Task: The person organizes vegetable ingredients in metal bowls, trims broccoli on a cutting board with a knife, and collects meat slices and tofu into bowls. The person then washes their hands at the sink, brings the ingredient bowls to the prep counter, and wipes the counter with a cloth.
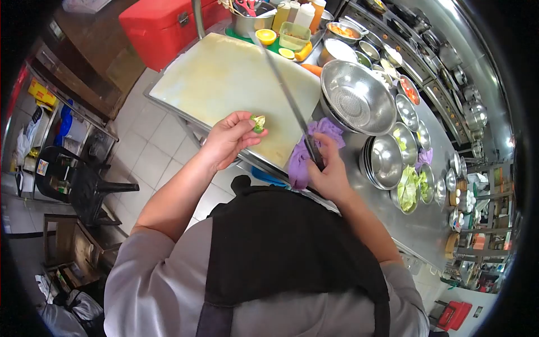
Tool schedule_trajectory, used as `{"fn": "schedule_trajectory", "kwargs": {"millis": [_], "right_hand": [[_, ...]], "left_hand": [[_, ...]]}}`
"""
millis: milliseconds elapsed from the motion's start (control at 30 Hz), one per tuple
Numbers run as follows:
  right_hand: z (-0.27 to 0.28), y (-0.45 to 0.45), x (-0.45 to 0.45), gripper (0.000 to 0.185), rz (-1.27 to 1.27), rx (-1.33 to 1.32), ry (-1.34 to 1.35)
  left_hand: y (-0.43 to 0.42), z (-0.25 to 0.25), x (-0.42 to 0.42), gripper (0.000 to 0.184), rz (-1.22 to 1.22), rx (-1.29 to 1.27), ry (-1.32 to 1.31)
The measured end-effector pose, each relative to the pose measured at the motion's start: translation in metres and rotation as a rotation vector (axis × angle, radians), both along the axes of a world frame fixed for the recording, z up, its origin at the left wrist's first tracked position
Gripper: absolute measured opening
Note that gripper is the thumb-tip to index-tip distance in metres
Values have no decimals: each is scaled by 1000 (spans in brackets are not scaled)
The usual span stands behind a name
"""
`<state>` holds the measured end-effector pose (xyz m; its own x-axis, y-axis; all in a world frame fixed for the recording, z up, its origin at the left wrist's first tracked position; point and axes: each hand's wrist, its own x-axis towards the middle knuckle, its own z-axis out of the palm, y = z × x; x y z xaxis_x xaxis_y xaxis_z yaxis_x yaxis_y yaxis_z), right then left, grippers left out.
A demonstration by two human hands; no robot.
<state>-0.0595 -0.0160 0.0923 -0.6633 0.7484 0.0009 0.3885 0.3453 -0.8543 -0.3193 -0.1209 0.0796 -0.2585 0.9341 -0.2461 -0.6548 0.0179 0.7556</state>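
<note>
Between the thumb and fingers of my left hand is a small green and pale piece of food, held above the near edge of the white cutting board. My right hand grips the handle of a long knife, whose blade points up and away over the board's right part. A purple cloth lies beneath and beside my right hand at the board's near right corner.
A large metal colander and stacked steel bowls stand right of the board. Lettuce fills a bowl nearby. Behind the board are a halved lemon, squeeze bottles and a red cooler. A black chair stands left.
</note>
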Motion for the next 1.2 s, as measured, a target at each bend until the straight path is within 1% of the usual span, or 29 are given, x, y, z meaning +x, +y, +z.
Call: {"fn": "schedule_trajectory", "kwargs": {"millis": [33, 133, 167, 267, 367, 467, 633, 767, 867, 967, 1067, 1100, 1200], "right_hand": [[10, -5, -3, 42, 35, -44, -34], [21, -12, -11, 43, 158, 114, -67], [14, -13, -11, 44, 194, 231, -10], [17, -15, -11, 42, 265, 185, -17], [15, -14, -11, 41, 281, 206, -14], [8, -13, -11, 42, 264, 295, -8], [5, -13, -7, 41, 232, 366, -4], [-18, -6, 3, 40, 201, 285, 3], [-19, -2, 9, 40, 195, 35, -79], [-9, 0, 3, 40, 139, -97, -118], [-21, 24, -9, 40, 122, -13, -117], [-22, 31, -13, 40, 128, 16, -77], [-11, 46, -31, 41, 74, 132, -203]], "left_hand": [[1, -1, 2, 15, -7, -5, 5], [5, -4, 3, 16, -16, 15, 29], [6, -4, 4, 17, -13, 25, 33], [3, 2, 7, 20, 1, 33, 25], [2, 2, 9, 22, 30, 25, 8], [2, 3, 9, 22, 28, 2, 26], [2, 4, 7, 17, 8, 17, -13], [0, -1, -4, 14, 75, -7, -22], [-2, -10, -16, 16, 83, 2, -24], [-5, -15, -21, 17, 87, 28, -52], [-8, -15, -21, 19, 70, 36, -67], [-9, -15, -22, 20, 69, 37, -71], [-16, -17, -25, 24, 61, 44, -86]]}}
